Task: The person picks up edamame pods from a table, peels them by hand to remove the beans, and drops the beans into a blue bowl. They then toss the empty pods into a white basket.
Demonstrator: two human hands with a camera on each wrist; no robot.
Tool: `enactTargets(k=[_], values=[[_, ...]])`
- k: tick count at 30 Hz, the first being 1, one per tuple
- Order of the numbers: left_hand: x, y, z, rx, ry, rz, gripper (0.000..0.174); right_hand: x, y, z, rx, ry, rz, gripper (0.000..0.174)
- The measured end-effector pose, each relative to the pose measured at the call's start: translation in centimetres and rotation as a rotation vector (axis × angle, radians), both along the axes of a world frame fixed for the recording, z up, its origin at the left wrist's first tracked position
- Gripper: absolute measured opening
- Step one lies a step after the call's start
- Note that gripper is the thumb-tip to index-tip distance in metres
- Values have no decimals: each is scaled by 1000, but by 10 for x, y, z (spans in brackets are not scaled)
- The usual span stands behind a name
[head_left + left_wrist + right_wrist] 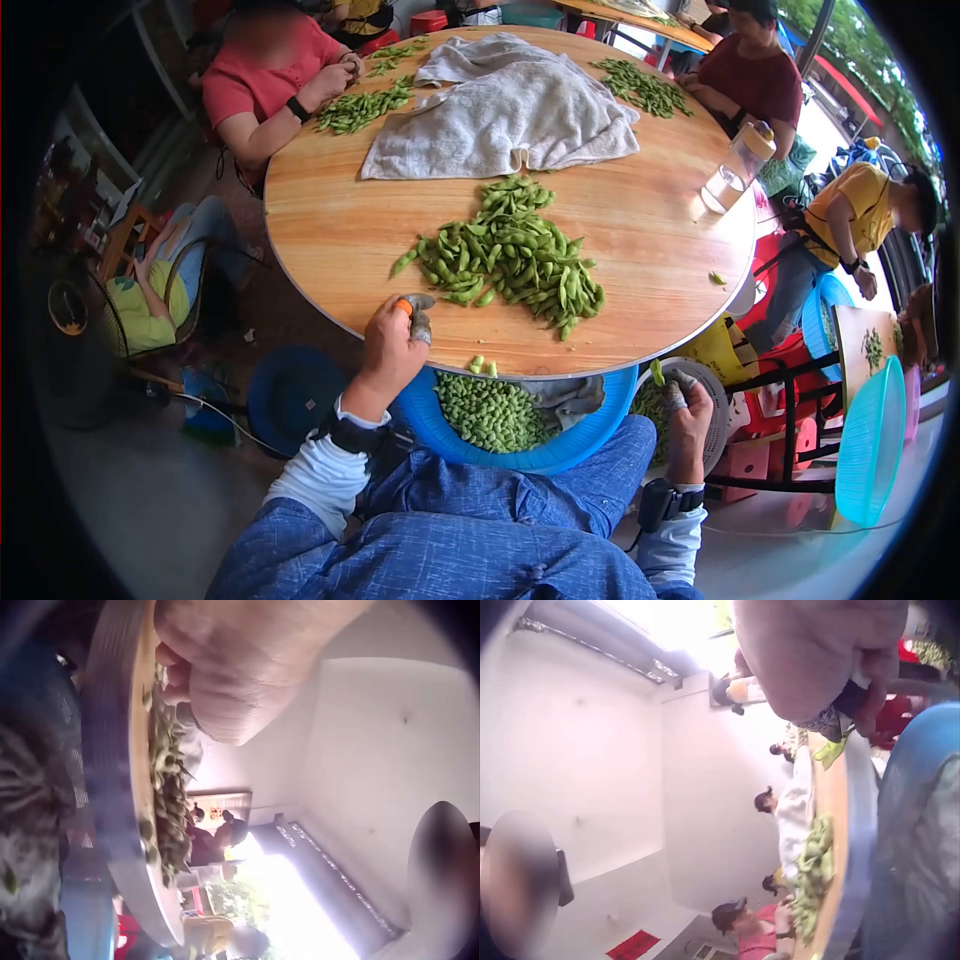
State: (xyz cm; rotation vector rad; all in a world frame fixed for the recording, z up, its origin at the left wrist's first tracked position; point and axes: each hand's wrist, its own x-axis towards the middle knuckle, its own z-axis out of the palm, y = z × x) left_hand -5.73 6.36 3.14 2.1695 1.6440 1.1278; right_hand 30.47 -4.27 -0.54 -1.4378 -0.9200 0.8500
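A heap of green edamame pods (510, 255) lies in the middle of the round wooden table (330, 230). My left hand (405, 320) rests on the table's near edge, fingers curled, with an orange and a grey cover on the fingertips; nothing shows in it. The left wrist view has that hand (225, 690) just short of the pods (169, 802). Below the table's right edge, my right hand (672, 385) pinches a single pod (656, 372). In the right wrist view the pod (829, 754) hangs under the fingers. A blue basin (440, 440) of pods sits on my lap.
A grey towel (510, 110) covers the far half of the table, and a clear jar (735, 165) stands at the right edge. Two pods (483, 366) lie at the near edge. Other people sit around with their own pods. A pale basin (715, 400) is under my right hand.
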Motion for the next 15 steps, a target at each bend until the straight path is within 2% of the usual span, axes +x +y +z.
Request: enactTargets(k=[1, 4, 7, 10, 11, 13, 15], values=[[-2, 4, -2, 19, 72, 18, 15, 9, -2, -9, -17, -59, -24, 15], [14, -6, 4, -58, 50, -81, 15, 41, -13, -43, -97, -75, -118, 13], [35, -31, 11, -104, 154, -363, 12, 73, -26, -81, -128, 4, -198, 14], [47, -43, 21, -37, 60, -546, 14, 81, -39, -89, -102, 122, -218, 17], [48, -41, 21, -1, 77, -499, 15, 82, -41, -88, -83, 157, -216, 17], [49, -29, 25, 70, 114, -407, 16, 81, -43, -87, -126, 67, -209, 19], [51, -12, 25, 36, 162, -259, 21, 74, -45, -83, -143, 69, -190, 20]])
